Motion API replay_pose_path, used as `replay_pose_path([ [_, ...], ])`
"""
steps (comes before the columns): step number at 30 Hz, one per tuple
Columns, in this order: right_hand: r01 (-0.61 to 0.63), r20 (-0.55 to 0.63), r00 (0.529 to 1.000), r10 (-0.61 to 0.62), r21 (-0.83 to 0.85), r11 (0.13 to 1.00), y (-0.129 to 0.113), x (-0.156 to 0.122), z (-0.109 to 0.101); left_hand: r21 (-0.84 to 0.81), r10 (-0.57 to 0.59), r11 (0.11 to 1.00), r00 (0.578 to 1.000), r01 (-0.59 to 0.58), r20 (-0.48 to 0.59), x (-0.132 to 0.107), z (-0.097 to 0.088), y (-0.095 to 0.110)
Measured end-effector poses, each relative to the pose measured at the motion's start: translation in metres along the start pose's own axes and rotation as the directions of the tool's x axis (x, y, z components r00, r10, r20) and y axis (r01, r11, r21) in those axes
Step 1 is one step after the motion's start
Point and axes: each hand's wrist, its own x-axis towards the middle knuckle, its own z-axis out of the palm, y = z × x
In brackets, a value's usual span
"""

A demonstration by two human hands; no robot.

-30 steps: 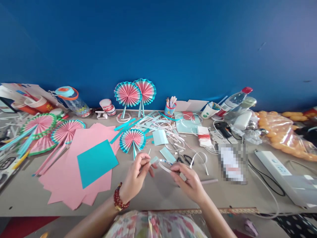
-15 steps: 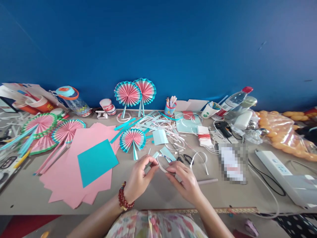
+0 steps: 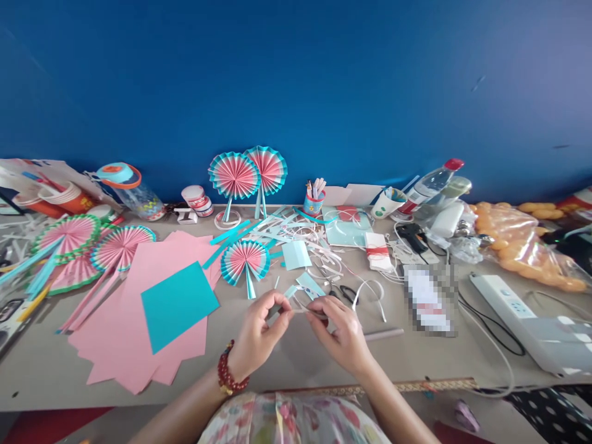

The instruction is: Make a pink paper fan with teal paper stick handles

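My left hand (image 3: 259,330) and my right hand (image 3: 340,333) are close together over the table, just in front of me. Both pinch the ends of a thin white paper strip (image 3: 300,308) that runs between their fingertips. My left wrist wears a red bead bracelet (image 3: 225,372). A small light-blue paper piece (image 3: 309,285) lies just behind the hands, and black scissors (image 3: 345,291) lie beside it. A pink and teal paper fan (image 3: 245,260) rests flat a little farther back.
Pink sheets with a teal square (image 3: 178,303) cover the left. More paper fans (image 3: 69,237) lie far left; two fans (image 3: 247,171) stand at the wall. A white power strip (image 3: 509,302), bottle (image 3: 428,184), cups and orange bags (image 3: 527,246) crowd the right.
My hands have drawn closer together and the curved strip between them has been pulled short and nearly straight. The view shifted slightly.
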Motion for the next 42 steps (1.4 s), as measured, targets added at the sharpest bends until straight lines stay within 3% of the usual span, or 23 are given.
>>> replay_pose_path([
  [17,-0.019,-0.104,0.994,0.019,0.006,1.000,-0.002,0.003,0.004,0.029,0.114,0.993,0.993,-0.113,-0.028,0.005,0.002,-0.003],
  [25,-0.101,0.022,0.995,0.099,0.074,0.992,-0.003,0.005,0.002,0.051,0.138,0.989,0.990,-0.137,-0.022,0.005,0.001,-0.002],
  [32,-0.219,0.050,0.976,0.213,0.173,0.960,-0.002,0.004,0.006,0.087,0.199,0.977,0.980,-0.197,-0.016,0.003,0.001,-0.004],
  [37,-0.289,0.024,0.955,0.296,0.292,0.912,-0.003,0.002,0.016,0.235,0.388,0.900,0.920,-0.368,-0.046,0.001,0.008,-0.012],
  [42,-0.331,0.018,0.924,0.381,0.536,0.777,-0.006,0.004,0.029,0.396,0.541,0.787,0.838,-0.472,-0.076,-0.002,0.013,-0.019],
])
